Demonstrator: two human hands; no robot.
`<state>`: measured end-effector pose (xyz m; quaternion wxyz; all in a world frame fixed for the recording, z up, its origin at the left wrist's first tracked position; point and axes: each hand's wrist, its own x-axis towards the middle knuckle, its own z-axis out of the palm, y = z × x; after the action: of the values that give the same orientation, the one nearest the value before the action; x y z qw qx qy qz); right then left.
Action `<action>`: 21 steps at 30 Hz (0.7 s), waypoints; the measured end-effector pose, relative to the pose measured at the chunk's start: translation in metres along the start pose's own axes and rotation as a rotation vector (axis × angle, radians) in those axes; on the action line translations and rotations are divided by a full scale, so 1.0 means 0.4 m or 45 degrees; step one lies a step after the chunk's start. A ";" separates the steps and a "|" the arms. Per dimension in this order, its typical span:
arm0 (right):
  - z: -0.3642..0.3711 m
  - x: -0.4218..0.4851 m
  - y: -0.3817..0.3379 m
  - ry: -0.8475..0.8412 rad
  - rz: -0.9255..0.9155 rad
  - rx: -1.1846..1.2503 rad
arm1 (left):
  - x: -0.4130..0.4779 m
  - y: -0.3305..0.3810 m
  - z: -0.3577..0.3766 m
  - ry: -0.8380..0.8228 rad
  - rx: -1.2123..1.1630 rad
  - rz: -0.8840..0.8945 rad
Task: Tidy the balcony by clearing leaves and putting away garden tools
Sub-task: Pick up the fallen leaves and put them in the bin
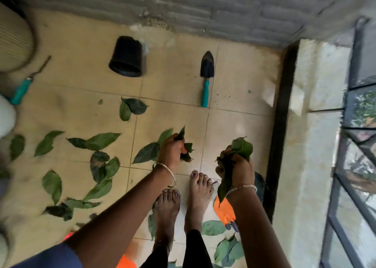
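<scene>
My left hand (173,151) grips a small bunch of green leaves (187,148) above the tiled floor. My right hand (239,170) grips a larger bunch of leaves (242,145), with one leaf hanging down by the wrist. Several loose green leaves (101,139) lie scattered on the tiles to the left and near my bare feet (183,196). A black trowel with a teal handle (206,78) lies ahead of my hands. Another teal-handled tool (22,89) lies at the far left. A black plastic pot (127,57) lies tipped on its side.
An orange garden glove (223,210) lies on the floor under my right forearm, another orange piece (126,261) near the bottom. A grey brick wall (203,7) bounds the far side. A low ledge (305,125) and metal railing (350,145) run along the right.
</scene>
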<state>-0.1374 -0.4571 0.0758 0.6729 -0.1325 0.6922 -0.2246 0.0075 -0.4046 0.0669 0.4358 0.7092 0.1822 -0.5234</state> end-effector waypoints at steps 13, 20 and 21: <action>0.193 -0.818 -0.496 -0.696 -0.184 0.248 | -0.776 0.534 -0.130 -0.293 -0.439 0.286; 0.193 -1.239 -0.616 -0.732 -0.389 0.202 | -1.185 0.658 -0.239 -0.329 -0.512 0.540; 0.194 -1.292 -0.625 -0.721 -0.405 0.212 | -1.240 0.670 -0.250 -0.336 -0.536 0.572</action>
<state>-0.0595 -0.4326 0.6494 0.8037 -0.2406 0.4277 -0.3366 0.0659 -0.3738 0.6357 0.6972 0.5520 0.0673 -0.4524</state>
